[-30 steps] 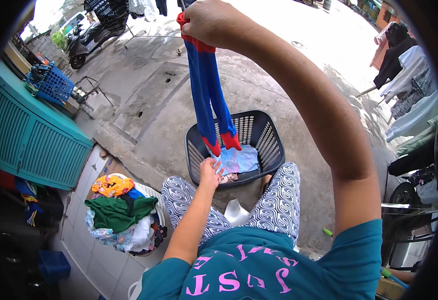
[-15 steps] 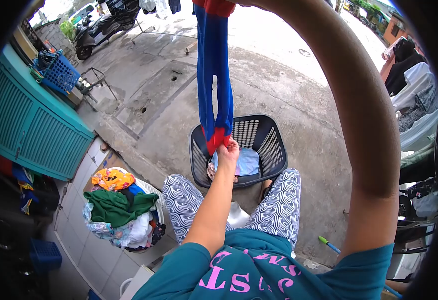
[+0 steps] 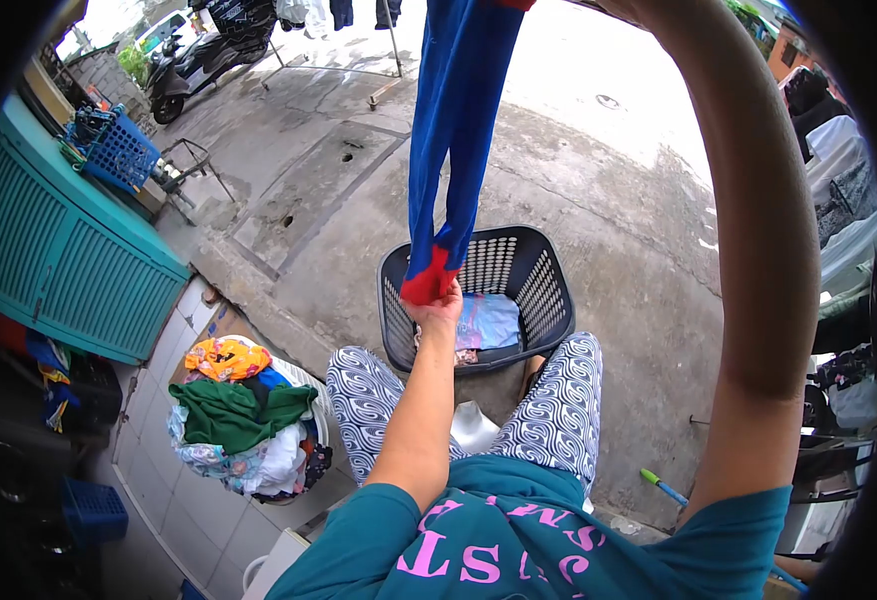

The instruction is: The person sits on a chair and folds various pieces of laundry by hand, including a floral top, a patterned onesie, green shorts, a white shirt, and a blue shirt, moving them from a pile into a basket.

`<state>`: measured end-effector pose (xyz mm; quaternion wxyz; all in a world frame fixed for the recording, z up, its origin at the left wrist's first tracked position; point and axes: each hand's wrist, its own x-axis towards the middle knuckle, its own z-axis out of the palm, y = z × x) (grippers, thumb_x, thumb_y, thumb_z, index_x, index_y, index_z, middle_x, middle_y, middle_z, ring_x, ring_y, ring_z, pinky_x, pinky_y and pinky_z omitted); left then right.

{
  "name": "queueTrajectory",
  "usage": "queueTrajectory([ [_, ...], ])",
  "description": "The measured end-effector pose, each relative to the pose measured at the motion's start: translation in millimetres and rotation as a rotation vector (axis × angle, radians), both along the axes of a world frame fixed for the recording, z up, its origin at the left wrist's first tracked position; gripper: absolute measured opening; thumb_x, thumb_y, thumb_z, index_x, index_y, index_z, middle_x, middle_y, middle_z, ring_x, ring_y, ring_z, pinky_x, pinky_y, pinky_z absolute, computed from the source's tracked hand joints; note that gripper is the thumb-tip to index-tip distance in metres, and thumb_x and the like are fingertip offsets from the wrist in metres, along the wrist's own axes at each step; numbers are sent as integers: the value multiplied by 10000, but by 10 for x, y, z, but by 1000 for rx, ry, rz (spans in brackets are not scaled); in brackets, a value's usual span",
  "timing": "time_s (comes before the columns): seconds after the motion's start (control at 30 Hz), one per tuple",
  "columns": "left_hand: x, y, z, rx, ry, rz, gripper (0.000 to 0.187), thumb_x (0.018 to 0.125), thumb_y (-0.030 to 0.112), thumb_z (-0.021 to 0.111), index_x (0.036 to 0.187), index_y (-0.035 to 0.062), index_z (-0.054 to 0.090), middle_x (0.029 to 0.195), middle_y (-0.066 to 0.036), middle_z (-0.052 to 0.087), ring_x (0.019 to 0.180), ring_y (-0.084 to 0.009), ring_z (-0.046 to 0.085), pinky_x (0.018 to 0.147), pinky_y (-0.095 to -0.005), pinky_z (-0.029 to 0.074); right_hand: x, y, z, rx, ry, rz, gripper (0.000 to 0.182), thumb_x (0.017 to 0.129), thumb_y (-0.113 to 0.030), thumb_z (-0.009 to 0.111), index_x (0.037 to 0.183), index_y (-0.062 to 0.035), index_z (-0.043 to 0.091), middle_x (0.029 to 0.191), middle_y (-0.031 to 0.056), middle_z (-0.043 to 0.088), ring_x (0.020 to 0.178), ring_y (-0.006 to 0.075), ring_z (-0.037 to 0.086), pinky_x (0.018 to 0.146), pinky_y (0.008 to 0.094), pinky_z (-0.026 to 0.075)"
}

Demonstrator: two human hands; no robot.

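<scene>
A long blue garment point(image 3: 455, 120) with red ends hangs stretched from the top edge of the view. Its red lower end is gripped by my left hand point(image 3: 440, 303), just over the near left part of a dark laundry basket point(image 3: 543, 300). My right arm reaches up along the right side, and my right hand point(image 3: 633, 8) is mostly cut off at the top edge, so its fingers cannot be seen. Folded light-blue cloth point(image 3: 488, 322) lies inside the basket, between and beyond my knees.
At the left, a basket heaped with clothes, a green cloth point(image 3: 238, 415) on top, stands on tiles. Behind it are a teal cabinet point(image 3: 68, 240) and a blue basket point(image 3: 123, 150). A scooter point(image 3: 198, 60) is parked beyond. Laundry point(image 3: 838, 190) hangs at the right.
The garment has shifted right at its upper part and sits wider. My left hand has moved slightly left and down with the red end, and my right arm has moved right.
</scene>
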<state>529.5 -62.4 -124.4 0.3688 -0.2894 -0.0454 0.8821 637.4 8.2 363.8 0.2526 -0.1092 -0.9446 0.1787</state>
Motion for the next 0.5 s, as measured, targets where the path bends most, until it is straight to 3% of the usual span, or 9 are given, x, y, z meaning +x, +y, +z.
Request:
queueTrajectory([
  [0.03,-32,-29,6,63,-3,0,820,724,744,308,1009,20,566,965,-104,622,887,-312,592,720,-418,505,42,60,-29,-69,90,122,185,781,-121,547,843,16,655,658,83,595,491,141,511,427,278,392],
  [0.13,-17,-135,170,-64,-104,-44,971,668,830,176,1018,13,566,1009,-139,607,932,-349,573,720,-420,509,79,90,-57,-187,152,-54,216,789,-130,550,878,47,636,625,69,573,471,107,478,397,237,352],
  [0.17,21,-162,273,-107,-68,-118,1031,643,848,134,1086,2,525,1030,-202,582,961,-384,553,744,-439,508,137,246,-69,-187,123,125,232,792,-130,552,892,67,622,631,78,571,460,82,458,376,210,315],
  [0.2,40,-175,318,-110,-67,-118,1031,643,848,134,1086,2,525,1030,-202,582,961,-384,553,744,-439,508,102,277,-80,-190,125,125,232,792,-130,552,892,67,622,631,78,571,460,82,458,376,210,315],
  [0.27,99,-208,399,-91,-32,-435,1005,671,826,199,1157,-13,463,1029,-261,557,963,-400,547,776,-461,498,48,312,-133,-265,124,113,217,796,-127,554,886,58,625,630,69,569,451,74,446,364,208,298],
  [0.3,182,-199,339,-72,64,-437,843,789,667,343,1215,-59,369,1115,-283,505,1001,-389,537,794,-453,502,43,321,-156,-267,124,110,217,796,-127,554,886,58,625,630,69,569,451,74,446,364,208,298],
  [0.33,154,-148,162,-73,64,-440,843,789,667,343,1215,-59,369,1115,-283,505,1001,-389,537,794,-453,502,37,328,-174,-288,115,177,212,800,-124,551,886,55,625,630,67,569,451,73,447,362,207,297],
  [0.43,96,-31,-218,-109,-129,-399,509,893,365,412,1120,-90,435,1066,-240,553,945,-358,577,771,-420,528,66,184,-168,-316,99,161,207,803,-120,551,887,55,622,630,63,570,454,70,450,361,206,299],
  [0.5,3,-9,-339,-103,-116,-403,470,893,364,421,1065,-71,467,995,-222,580,889,-336,596,754,-417,530,118,177,-122,-324,94,80,206,803,-119,553,887,57,621,630,61,570,459,67,452,362,206,302],
])
